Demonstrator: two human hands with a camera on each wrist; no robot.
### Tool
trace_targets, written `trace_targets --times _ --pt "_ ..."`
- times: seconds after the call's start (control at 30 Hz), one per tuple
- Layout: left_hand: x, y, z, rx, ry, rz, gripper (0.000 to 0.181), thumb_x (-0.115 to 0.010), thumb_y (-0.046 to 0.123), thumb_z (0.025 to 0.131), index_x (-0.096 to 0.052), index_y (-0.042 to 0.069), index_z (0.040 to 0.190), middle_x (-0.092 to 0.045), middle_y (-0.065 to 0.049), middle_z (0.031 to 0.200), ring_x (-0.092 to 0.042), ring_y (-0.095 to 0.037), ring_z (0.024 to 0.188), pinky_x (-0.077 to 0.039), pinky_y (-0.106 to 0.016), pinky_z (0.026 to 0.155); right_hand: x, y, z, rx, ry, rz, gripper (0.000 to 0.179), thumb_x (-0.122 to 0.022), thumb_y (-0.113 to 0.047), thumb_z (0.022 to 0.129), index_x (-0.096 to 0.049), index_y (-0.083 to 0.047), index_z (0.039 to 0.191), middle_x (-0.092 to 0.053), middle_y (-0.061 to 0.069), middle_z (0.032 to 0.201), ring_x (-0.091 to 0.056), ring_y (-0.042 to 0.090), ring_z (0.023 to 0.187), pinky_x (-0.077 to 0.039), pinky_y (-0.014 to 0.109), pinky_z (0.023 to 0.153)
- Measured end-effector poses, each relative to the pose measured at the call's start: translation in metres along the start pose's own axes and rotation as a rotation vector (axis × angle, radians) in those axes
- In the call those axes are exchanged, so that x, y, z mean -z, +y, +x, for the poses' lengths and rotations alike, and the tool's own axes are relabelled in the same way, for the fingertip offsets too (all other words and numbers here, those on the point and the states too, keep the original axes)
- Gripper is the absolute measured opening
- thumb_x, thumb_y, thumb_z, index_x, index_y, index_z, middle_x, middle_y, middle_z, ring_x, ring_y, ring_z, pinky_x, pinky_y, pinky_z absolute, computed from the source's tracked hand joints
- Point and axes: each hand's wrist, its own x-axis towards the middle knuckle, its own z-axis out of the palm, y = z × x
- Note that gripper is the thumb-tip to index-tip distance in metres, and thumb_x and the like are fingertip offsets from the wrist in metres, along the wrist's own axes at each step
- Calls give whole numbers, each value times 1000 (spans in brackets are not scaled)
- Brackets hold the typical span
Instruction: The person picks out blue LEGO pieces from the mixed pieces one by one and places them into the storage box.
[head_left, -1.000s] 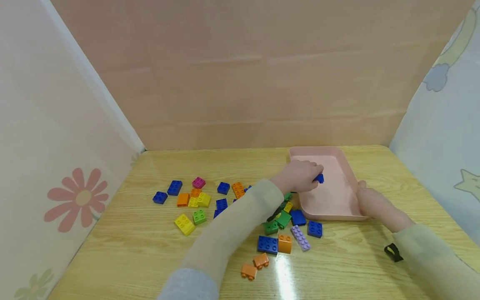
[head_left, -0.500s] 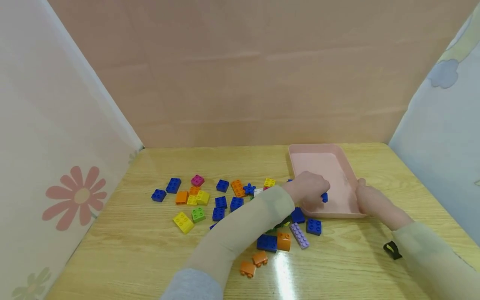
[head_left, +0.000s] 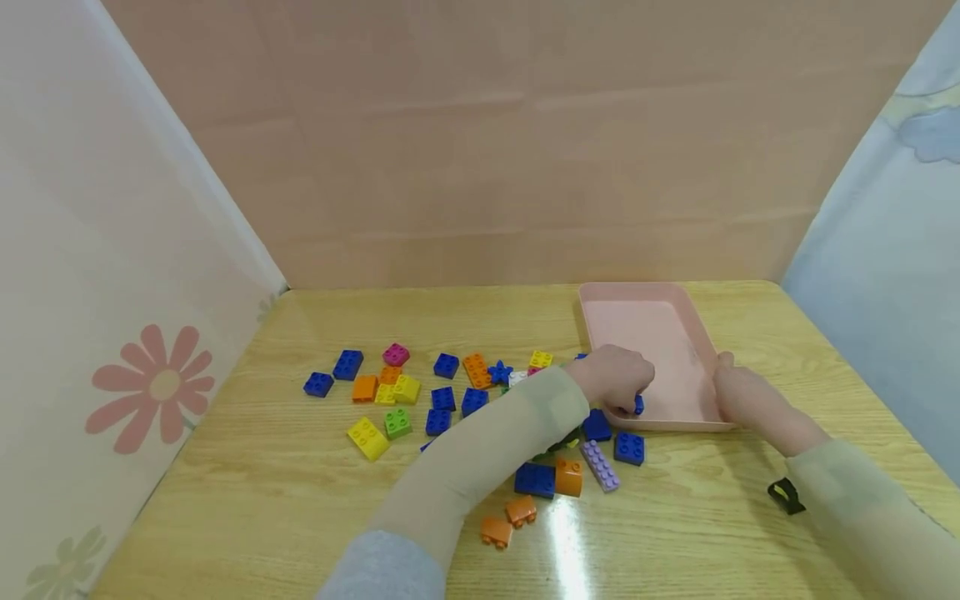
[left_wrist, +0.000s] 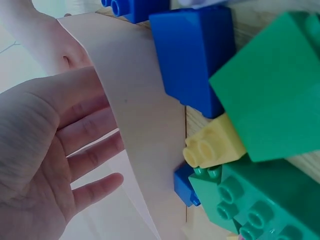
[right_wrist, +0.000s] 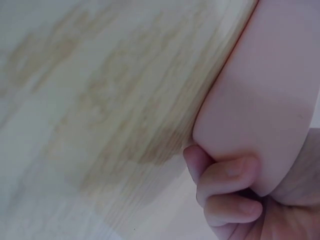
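Observation:
A pink tray (head_left: 686, 312) stands at the right of the table. In the head view my left hand (head_left: 617, 375) is low inside its near left corner, pinching a small blue brick (head_left: 638, 405). The left wrist view shows the left hand (left_wrist: 55, 135) behind the tray wall (left_wrist: 137, 100); its fingertips and the brick are hidden there. My right hand (head_left: 742, 396) grips the tray's near right corner. Its curled fingers (right_wrist: 227, 175) hook under the wall in the right wrist view.
Loose bricks lie left of the tray, including a lilac brick (head_left: 600, 465), blue brick (head_left: 629, 448), yellow brick (head_left: 368, 438) and blue star-shaped piece (head_left: 500, 372). My left sleeve covers some. A small black item (head_left: 786, 496) lies by the right sleeve.
My left hand has moved down toward the near side of the tray with the blue brick between its fingers. The right hand keeps its grip on the tray corner.

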Motion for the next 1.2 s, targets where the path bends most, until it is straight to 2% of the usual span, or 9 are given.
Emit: trace_targets --times 0.23,0.47,0.57,0.67,0.8,0.87,1.03,1.2 --pt "-2 -1 0 25 -36 -22 13 -69 29 90 -60 24 97 -57 12 87 -52 -7 82 -42 -21 73 -4 2 1 -1 10 23 30 -42 16 80 -26 29 102 -42 9 48 -43 20 40 -36 32 39" --pt "-6 -5 1 -8 -20 -21 14 -70 32 90 -62 23 96 -58 12 86 -53 -7 80 -42 -20 72 -7 4 1 30 38 -18 33 -46 16 77 -27 29 100 -40 7 47 -42 19 40 -35 31 38" --pt "-6 -11 0 -8 -18 -62 19 -70 38 89 -63 24 100 -59 12 88 -53 -7 82 -42 -19 74 -5 3 1 25 35 -27 37 -47 16 76 -26 31 102 -41 8 49 -43 19 41 -37 33 39" --pt "-1 -21 -5 -23 29 -100 22 -67 42 91 -65 24 103 -59 12 93 -52 -7 85 -41 -19 74 -3 1 1 12 31 -23 36 -49 16 75 -27 30 100 -41 9 50 -44 21 42 -39 35 40" --pt "8 -41 -17 -63 156 -154 21 -64 39 94 -69 22 105 -61 10 95 -52 -7 86 -42 -18 73 -2 0 0 11 32 -21 36 -51 15 73 -27 28 97 -41 9 50 -44 21 42 -39 35 40" --pt "11 -52 -22 -62 199 -197 20 -64 36 94 -70 20 105 -62 9 95 -54 -7 84 -43 -17 72 -2 1 -1 25 38 -31 38 -53 16 72 -28 28 97 -40 8 50 -43 20 41 -38 34 39" --pt "9 -75 -31 -6 244 -293 18 -64 32 95 -69 17 105 -61 8 93 -56 -8 82 -45 -17 72 -4 3 -1 44 51 -42 39 -53 16 70 -28 29 97 -39 7 48 -41 19 40 -36 32 38" --pt "-3 -89 -31 27 270 -310 18 -62 31 96 -69 17 104 -62 7 91 -56 -8 82 -46 -19 75 -5 4 -1 35 40 -31 44 -52 17 68 -26 31 102 -39 6 48 -39 18 40 -34 30 39"
